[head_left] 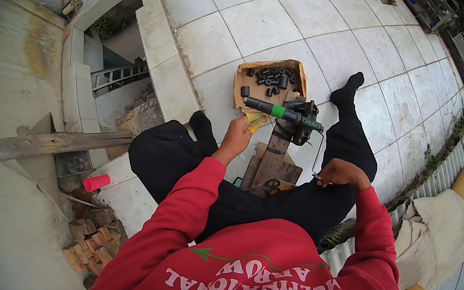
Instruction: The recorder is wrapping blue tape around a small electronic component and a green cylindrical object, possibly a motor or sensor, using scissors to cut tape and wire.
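Observation:
My left hand (237,138) is closed on a yellow folded piece (256,122), whose material I cannot make out. That piece sits against or just below a black cylinder with a green band (277,111). The cylinder lies sideways, joined to a dark green hand-cranked machine (307,122) mounted on a wooden plank (270,162). On the machine's right side a thin metal crank (320,153) hangs down. My right hand (341,174) is closed around the crank's lower end, beside my right knee.
Beyond the machine stands a cardboard box (242,90) with several short black tube pieces (273,77). Scissors with orange handles (280,185) lie near my lap. To the left are a wooden beam (31,145), a pink cup (96,183) and stacked bricks (95,245); cloth sacking (436,232) lies right.

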The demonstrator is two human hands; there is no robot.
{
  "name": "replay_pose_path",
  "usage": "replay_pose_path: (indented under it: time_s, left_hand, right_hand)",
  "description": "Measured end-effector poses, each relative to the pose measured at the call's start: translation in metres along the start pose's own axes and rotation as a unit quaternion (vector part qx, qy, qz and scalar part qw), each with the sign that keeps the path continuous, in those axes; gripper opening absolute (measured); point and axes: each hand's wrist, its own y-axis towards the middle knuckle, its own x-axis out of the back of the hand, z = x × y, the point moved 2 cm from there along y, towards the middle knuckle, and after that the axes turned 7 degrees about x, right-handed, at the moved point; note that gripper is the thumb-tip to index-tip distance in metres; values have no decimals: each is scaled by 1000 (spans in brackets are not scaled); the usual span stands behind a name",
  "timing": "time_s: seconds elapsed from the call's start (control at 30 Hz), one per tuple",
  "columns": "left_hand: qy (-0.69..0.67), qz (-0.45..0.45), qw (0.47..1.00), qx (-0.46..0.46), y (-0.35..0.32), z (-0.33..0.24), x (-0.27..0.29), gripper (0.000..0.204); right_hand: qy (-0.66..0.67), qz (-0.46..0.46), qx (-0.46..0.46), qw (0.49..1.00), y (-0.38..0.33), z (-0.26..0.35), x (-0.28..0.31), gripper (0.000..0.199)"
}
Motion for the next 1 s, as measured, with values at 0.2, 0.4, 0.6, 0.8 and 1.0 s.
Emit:
replay_pose_path:
  time_s: [0.2,0.4,0.6,0.8,1.0]
  left_hand:
    - [26,47,995,83,-10,1,8,29]
    - [12,38,996,83,-17,-37,6,29]
    - [-4,50,990,129,-20,-54,-5,25]
    - [30,-8,993,118,-33,-26,-13,26]
    - [12,-38,992,121,-29,-41,-14,29]
  right_hand:
    - [18,-125,-75,989,76,-74,15,22]
    - [25,-330,-46,943,122,-115,92,19]
    - [-105,-456,25,883,92,-76,172,22]
    - [-69,-469,54,879,12,18,175,21]
    - [3,-377,50,925,-79,85,111,19]
